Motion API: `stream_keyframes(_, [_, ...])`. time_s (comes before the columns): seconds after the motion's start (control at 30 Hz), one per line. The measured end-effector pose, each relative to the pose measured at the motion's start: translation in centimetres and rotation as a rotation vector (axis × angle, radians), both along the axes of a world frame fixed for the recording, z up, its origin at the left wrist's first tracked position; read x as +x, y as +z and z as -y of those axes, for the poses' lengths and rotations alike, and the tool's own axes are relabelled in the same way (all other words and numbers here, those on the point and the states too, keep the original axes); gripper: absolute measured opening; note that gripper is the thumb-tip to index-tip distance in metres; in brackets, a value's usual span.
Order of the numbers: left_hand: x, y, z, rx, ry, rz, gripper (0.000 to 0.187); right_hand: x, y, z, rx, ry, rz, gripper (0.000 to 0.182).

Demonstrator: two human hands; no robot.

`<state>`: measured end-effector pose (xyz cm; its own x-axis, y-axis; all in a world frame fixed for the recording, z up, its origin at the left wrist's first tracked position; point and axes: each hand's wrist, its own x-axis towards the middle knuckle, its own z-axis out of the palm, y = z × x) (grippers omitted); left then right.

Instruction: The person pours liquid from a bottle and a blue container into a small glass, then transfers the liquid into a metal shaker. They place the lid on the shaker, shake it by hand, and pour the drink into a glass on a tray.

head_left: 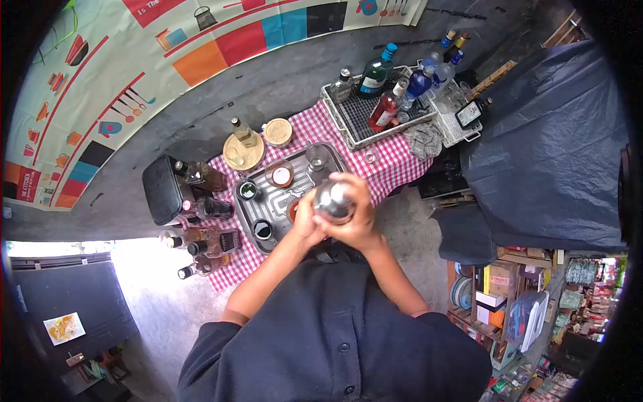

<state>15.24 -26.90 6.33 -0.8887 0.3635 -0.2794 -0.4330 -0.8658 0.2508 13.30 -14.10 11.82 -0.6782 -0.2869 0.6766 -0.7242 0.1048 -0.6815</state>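
In the head view, a shiny metal cocktail shaker [333, 202] is held up in front of my chest, above the near edge of a metal tray [295, 184]. My left hand [308, 222] wraps its left side, and my right hand [362, 218] grips it from the right, fingers curled over the top. Beneath, the tray bears a glass with a reddish drink [281, 175], a clear glass [316, 158], a glass with dark green contents [248, 190] and a glass with dark contents [262, 230]. Another reddish glass [292, 210] is partly hidden by my left hand.
Several bottles [207, 241] crowd the left end of the red checked tablecloth [311, 124]. A wooden board [243, 153] with a bottle sits behind the tray, beside a round container [278, 132]. Far right, a wire basket [358, 137] holds more bottles, near a grey cloth [424, 142].
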Motion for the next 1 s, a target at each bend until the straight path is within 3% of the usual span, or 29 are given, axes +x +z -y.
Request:
stream_keyframes(0.07, [1.1, -0.4, 0.5, 0.204, 0.076, 0.026, 0.033, 0.7, 1.5, 0.9, 0.125, 0.068, -0.132, 0.081])
stream_keyframes(0.1, [1.4, -0.1, 0.8, 0.345, 0.052, 0.171, 0.034, 1.0, 1.9, 1.3, 0.150, 0.064, -0.153, 0.082])
stream_keyframes(0.17, [1.4, -1.1, 1.1, 0.312, 0.075, 0.059, 0.037, 1.0, 1.5, 1.5, 0.129, 0.087, -0.159, 0.085])
stream_keyframes(0.27, [1.5, 0.5, 1.1, -0.097, 0.087, 0.045, 0.041, 0.8, -0.5, 1.3, -0.023, 0.040, 0.030, 0.087])
stream_keyframes(0.37, [1.7, 0.1, 1.4, -0.217, 0.103, 0.163, 0.034, 1.0, -1.6, 1.5, -0.410, -0.006, 0.516, 0.086])
stream_keyframes(0.43, [2.0, 0.3, 1.9, -0.230, 0.028, 0.117, 0.034, -0.3, -1.7, 0.5, -0.487, -0.053, 0.669, 0.084])
stream_keyframes(0.5, [2.1, 1.6, 1.7, -0.298, -0.033, 0.046, 0.044, -1.2, -3.8, -0.4, -0.635, -0.015, 0.865, 0.071])
stream_keyframes(0.57, [2.4, 1.4, 1.6, -0.345, -0.052, 0.043, 0.042, -2.0, -6.4, -1.1, -0.799, 0.036, 1.078, 0.062])
stream_keyframes(0.6, [2.5, 1.7, 1.5, -0.364, -0.077, 0.040, 0.042, -2.4, -8.7, -1.4, -0.777, -0.040, 1.147, 0.046])
stream_keyframes(0.67, [2.4, 1.2, 1.4, -0.363, -0.119, 0.026, 0.041, -2.7, -12.4, -2.3, -0.853, 0.016, 1.280, 0.044])
stream_keyframes(0.73, [2.8, 1.3, 1.0, -0.459, -0.134, 0.027, 0.041, -2.1, -11.4, -2.0, -0.898, 0.037, 1.392, 0.057])
stream_keyframes(0.83, [2.8, 1.8, 0.9, -0.489, -0.121, 0.036, 0.044, -1.5, -10.0, -2.0, -0.961, 0.097, 1.405, 0.048])
stream_keyframes(0.9, [2.7, 2.4, 1.0, -0.432, -0.084, 0.055, 0.047, -1.3, -9.3, -1.7, -0.876, -0.043, 1.214, 0.045])
stream_keyframes(1.0, [2.6, 3.0, 1.2, -0.363, -0.065, 0.126, 0.047, -0.5, -5.3, -0.9, -0.628, -0.088, 0.887, 0.064])
